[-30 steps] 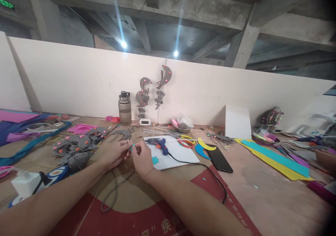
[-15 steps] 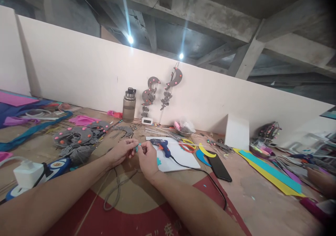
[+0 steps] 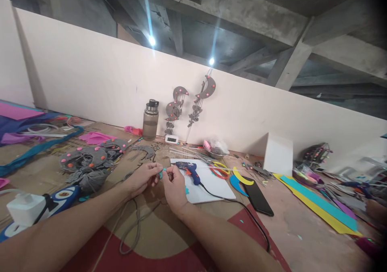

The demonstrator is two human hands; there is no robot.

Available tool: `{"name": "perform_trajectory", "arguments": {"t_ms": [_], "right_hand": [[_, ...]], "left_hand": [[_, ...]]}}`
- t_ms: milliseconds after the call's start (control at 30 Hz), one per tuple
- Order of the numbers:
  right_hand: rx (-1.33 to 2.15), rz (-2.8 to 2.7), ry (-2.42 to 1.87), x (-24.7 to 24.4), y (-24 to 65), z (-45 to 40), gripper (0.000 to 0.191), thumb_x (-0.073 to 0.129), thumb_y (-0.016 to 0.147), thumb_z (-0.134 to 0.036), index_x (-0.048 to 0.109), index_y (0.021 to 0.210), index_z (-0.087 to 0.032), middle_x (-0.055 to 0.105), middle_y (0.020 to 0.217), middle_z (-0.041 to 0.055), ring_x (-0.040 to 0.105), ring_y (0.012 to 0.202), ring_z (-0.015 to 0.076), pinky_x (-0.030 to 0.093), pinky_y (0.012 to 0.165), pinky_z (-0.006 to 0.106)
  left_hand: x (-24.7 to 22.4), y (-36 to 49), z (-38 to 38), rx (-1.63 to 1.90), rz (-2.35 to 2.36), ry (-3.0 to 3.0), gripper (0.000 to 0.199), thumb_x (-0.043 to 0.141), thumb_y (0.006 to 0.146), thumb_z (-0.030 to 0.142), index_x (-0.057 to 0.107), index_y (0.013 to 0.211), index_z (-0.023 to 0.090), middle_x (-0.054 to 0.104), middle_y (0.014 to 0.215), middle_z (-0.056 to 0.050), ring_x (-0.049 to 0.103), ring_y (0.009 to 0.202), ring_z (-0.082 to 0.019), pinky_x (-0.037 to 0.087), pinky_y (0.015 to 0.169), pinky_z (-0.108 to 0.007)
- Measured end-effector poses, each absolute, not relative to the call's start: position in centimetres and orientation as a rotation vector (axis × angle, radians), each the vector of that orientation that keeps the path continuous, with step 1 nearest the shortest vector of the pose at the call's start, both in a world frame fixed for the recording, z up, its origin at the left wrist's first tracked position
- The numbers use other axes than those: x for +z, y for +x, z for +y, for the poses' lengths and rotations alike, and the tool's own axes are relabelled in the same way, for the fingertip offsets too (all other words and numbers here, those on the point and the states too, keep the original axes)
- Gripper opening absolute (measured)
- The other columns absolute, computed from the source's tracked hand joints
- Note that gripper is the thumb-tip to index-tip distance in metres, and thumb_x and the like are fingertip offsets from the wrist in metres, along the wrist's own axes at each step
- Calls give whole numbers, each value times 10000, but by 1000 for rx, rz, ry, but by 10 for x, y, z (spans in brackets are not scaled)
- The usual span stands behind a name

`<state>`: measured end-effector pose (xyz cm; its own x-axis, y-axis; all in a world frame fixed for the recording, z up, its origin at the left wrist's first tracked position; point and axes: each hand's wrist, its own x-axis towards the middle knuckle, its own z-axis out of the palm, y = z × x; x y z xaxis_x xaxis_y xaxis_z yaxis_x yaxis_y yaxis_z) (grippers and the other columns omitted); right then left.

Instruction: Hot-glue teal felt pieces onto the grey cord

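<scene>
Between my fingertips is a small turquoise piece (image 3: 163, 172), partly hidden, so its exact shape cannot be told. My left hand (image 3: 145, 178) pinches it from the left and my right hand (image 3: 174, 187) from the right; both are closed and nearly touch. Just right of my right hand, a blue glue gun (image 3: 192, 172) lies on a white board (image 3: 211, 189). A turquoise cutout (image 3: 186, 189) peeks out beside my right hand on that board. Under my wrists runs a grey cord (image 3: 137, 227) over printed cardboard.
Yellow-handled scissors (image 3: 222, 168), a yellow crescent (image 3: 242, 178), a blue crescent (image 3: 237, 184) and a black phone (image 3: 258, 197) lie to the right. Grey crescents with pompoms (image 3: 84, 158) and a power strip (image 3: 65, 199) are left. Behind stands a water bottle (image 3: 150, 120). Another person's hand (image 3: 376, 209) shows far right.
The view has shifted slightly, so table items appear a little farther right. Both hands keep their pinch on the turquoise piece, with only slight finger movement.
</scene>
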<state>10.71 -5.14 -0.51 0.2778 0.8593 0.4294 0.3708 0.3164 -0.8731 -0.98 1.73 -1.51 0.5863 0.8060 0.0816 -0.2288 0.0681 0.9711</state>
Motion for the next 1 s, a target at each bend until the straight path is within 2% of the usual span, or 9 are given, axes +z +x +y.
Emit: {"name": "perform_trajectory", "arguments": {"t_ms": [267, 533, 900, 1000], "right_hand": [[520, -1294, -1274, 1, 110, -55, 172, 504, 779, -311, 470, 658, -193, 396, 564, -67, 357, 533, 91, 303, 505, 214], [545, -1294, -1313, -1, 112, -53, 181, 500, 792, -326, 491, 678, -186, 383, 576, -64, 342, 546, 91, 291, 512, 220], [503, -1331, -1299, -3, 111, -54, 192, 507, 790, -334, 497, 669, -186, 382, 564, -64, 344, 538, 92, 286, 510, 223], [494, -1340, -1308, -3, 112, -53, 191, 504, 792, -334, 492, 673, -186, 384, 569, -64, 346, 540, 91, 287, 514, 224]], "left_hand": [[-7, -5, 12, 823, 588, 1242, 253, 660, 708, 363, 549, 671, 139, 491, 489, 35, 406, 395, -55, 293, 377, -164], [-6, -5, 14, 806, 611, 1267, 276, 639, 717, 402, 546, 688, 143, 446, 429, 51, 268, 359, -37, 138, 353, -174], [-1, -9, 8, 829, 616, 1298, 269, 652, 688, 397, 546, 671, 150, 450, 456, 44, 301, 380, -50, 142, 370, -196], [-3, -8, 9, 832, 617, 1300, 265, 647, 690, 398, 546, 674, 154, 443, 436, 50, 269, 365, -47, 116, 368, -204]]}}
